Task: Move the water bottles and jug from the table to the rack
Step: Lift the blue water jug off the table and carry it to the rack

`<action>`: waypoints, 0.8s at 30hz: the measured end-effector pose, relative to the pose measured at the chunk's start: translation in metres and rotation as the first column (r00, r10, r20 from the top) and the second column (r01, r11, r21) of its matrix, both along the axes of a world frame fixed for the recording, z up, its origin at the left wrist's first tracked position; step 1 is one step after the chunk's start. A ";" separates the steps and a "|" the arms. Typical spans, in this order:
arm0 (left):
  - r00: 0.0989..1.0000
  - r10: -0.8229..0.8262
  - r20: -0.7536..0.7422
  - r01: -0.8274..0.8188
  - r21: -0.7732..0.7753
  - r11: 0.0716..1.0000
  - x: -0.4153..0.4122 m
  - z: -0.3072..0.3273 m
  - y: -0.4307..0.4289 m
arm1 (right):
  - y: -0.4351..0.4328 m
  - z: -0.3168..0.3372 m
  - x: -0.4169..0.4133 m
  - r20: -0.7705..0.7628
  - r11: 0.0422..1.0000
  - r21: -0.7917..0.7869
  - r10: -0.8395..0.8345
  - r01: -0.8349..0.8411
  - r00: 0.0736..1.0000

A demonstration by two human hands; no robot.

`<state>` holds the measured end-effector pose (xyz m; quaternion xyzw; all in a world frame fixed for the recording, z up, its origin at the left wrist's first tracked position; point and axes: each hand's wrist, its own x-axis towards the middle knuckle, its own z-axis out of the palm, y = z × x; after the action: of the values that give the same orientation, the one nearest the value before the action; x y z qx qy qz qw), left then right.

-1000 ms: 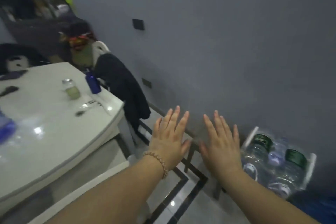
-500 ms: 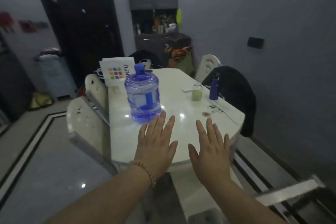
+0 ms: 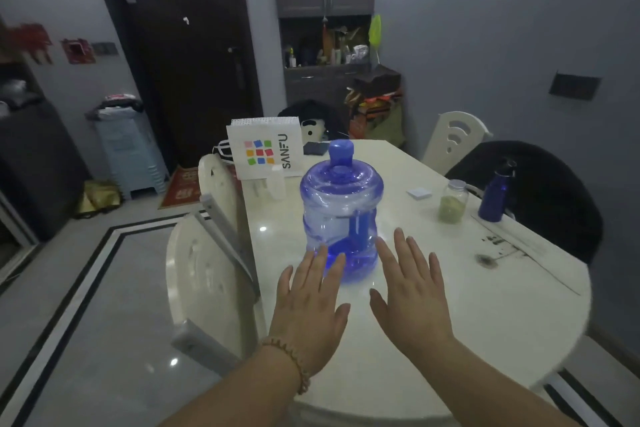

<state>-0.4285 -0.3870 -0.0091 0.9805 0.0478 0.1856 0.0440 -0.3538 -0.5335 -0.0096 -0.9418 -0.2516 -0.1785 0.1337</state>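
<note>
Jug (image 3: 341, 218) now dead ahead, upright on white table (image 3: 450, 315), blue cap on, blue handle on its near right side. Half a second back: further off, hands well short of it. A second back: view on the wall and a floor rack at right, clear bottles already lying in it. Rack out of view now. Turned from rack to table, then, and closing on the jug since.

Left hand (image 3: 311, 302) flat, fingers straight and spread, holding nothing. Fingertips in front of jug's lower left side; touching or just short, cannot tell. Right hand (image 3: 412, 291) likewise flat and empty, fingers straight, just right of jug's base. Bead bracelet (image 3: 294, 367) on left wrist.

Reading for task: bottles seemingly racked, jug the main piece left. Reach under way, grasp not yet made. Likely a two-handed lift round the body.

Far right on table: small glass jar (image 3: 453, 201) with greenish contents, dark blue flask (image 3: 495, 196) just beside it. Possibly a bottle still to move; uncertain.

Writing: white paper bag (image 3: 265, 149) at far left of table, "SANFU" printed vertically on its side, grid of coloured squares on its face. No readable label on jug. Dark marks on table at right too blurred to read.
</note>
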 end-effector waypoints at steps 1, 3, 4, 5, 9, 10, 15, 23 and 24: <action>1.000 0.003 0.015 -0.003 -0.003 1.000 0.015 0.002 0.018 | 0.017 -0.004 0.018 -0.029 1.000 -0.003 0.004 -0.004 1.000; 1.000 0.006 0.019 -0.006 -0.003 1.000 0.039 0.007 0.048 | 0.043 -0.009 0.043 -0.042 1.000 -0.002 0.023 -0.023 0.999; 1.000 -0.005 0.008 0.005 -0.014 1.000 0.059 0.012 0.067 | 0.058 -0.010 0.061 -0.044 0.999 0.010 0.031 -0.031 0.999; 1.000 -0.007 0.023 0.007 -0.011 1.000 0.075 0.016 0.082 | 0.069 -0.009 0.072 -0.043 0.999 0.009 0.042 -0.041 0.998; 0.998 -0.011 0.063 0.016 -0.087 0.996 0.140 0.029 0.126 | 0.104 0.000 0.127 0.015 1.000 -0.007 0.028 -0.027 1.000; 0.997 -0.029 0.068 0.036 -0.106 0.994 0.151 0.030 0.132 | 0.111 0.002 0.138 0.022 1.000 0.005 0.018 -0.018 1.000; 0.968 -0.229 0.101 0.242 -0.150 0.959 0.208 0.032 0.152 | 0.137 -0.008 0.173 0.075 0.999 0.003 -0.054 0.054 0.996; 0.781 -0.591 0.203 0.624 -0.223 0.749 0.295 0.049 0.178 | 0.163 -0.029 0.186 0.205 0.964 0.144 -0.250 0.224 0.946; 0.754 -0.616 0.229 0.657 -0.244 0.714 0.304 0.052 0.178 | 0.164 -0.030 0.185 0.207 0.962 0.145 -0.259 0.232 0.944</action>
<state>-0.1242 -0.2086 0.0428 0.9027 -0.2674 0.2130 0.2614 -0.1687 -0.3698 -0.0393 -0.9301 -0.1346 -0.3132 0.1370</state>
